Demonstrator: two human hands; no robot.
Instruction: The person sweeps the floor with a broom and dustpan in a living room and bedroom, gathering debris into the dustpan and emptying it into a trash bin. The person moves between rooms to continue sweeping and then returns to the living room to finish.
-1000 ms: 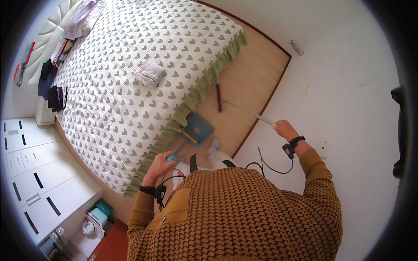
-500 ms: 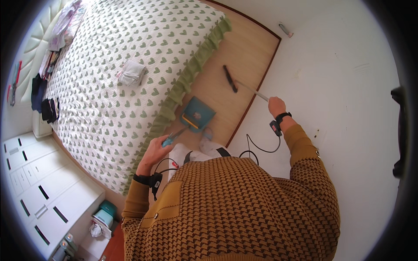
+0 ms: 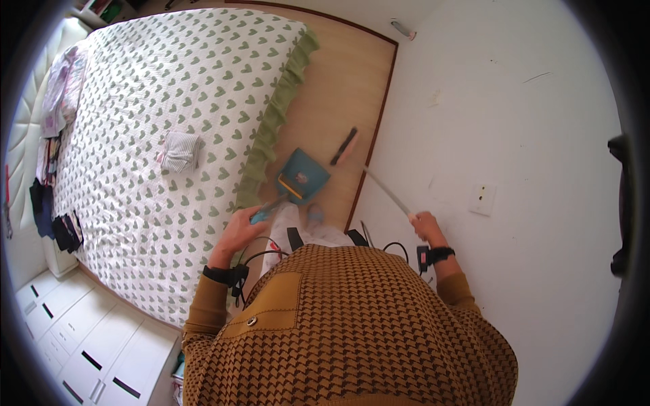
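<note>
My left hand is closed around the blue grip of a long-handled dustpan. The teal dustpan with a yellow strip lies on the floor beside the bed's ruffle, close to my feet. My right hand is closed on the pale stick of a broom. The broom head, dark with a pinkish side, is blurred and sits over the floor to the right of the dustpan, apart from it. Any dirt on the floor is too small to make out.
The bed with a green-heart cover fills the left; folded striped cloth lies on it. A white wall with a socket rises close on the right. White cabinets stand at lower left. Cables hang near my wrists.
My right hand has come back toward my body, and the broom head has swung to a different slant nearer the wall. The dustpan stays almost in place. The whole view has turned slightly.
</note>
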